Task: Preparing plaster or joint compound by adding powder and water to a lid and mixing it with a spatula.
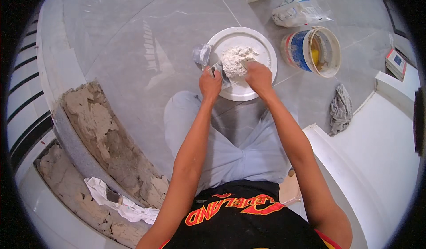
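Note:
A round white tray lies on the floor before my crossed legs, with a heap of white powdery filler in its middle. My left hand is closed at the tray's near left edge, on what looks like a putty knife. Its greyish blade reaches against the heap's left side. My right hand is closed over the right side of the heap. From its fingers sticks the flat tip of a scraper; the rest is hidden. A crumpled grey plastic piece touches the tray's left rim.
Beyond the tray to the right stand a smeared blue-and-white bucket and a plastic bag. A grey rag lies by the white step at right. Rough mortar strips and a stained white cloth are at left.

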A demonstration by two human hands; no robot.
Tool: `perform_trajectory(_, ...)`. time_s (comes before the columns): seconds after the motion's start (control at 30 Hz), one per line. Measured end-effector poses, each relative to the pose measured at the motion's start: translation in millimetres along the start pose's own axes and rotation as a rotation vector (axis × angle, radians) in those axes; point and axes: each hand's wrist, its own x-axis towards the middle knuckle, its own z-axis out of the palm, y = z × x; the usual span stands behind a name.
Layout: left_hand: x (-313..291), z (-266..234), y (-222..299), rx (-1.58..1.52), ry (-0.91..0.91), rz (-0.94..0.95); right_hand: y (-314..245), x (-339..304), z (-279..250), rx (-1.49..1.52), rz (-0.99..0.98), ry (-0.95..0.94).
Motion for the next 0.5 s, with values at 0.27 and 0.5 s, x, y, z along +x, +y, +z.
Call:
perform_trajectory(0.27, 5.0, 7.8, -8.6, -0.042, 0.097, 0.120, 97.4, -1.8, 24.3, 0.293, 0.534, -0.001)
perform_trajectory(0.5, 7.2, 8.9, -1.1, 0.008, 0.088, 0.166, 97.0, 16.2, 35.6, 0.411, 0.424, -0.146)
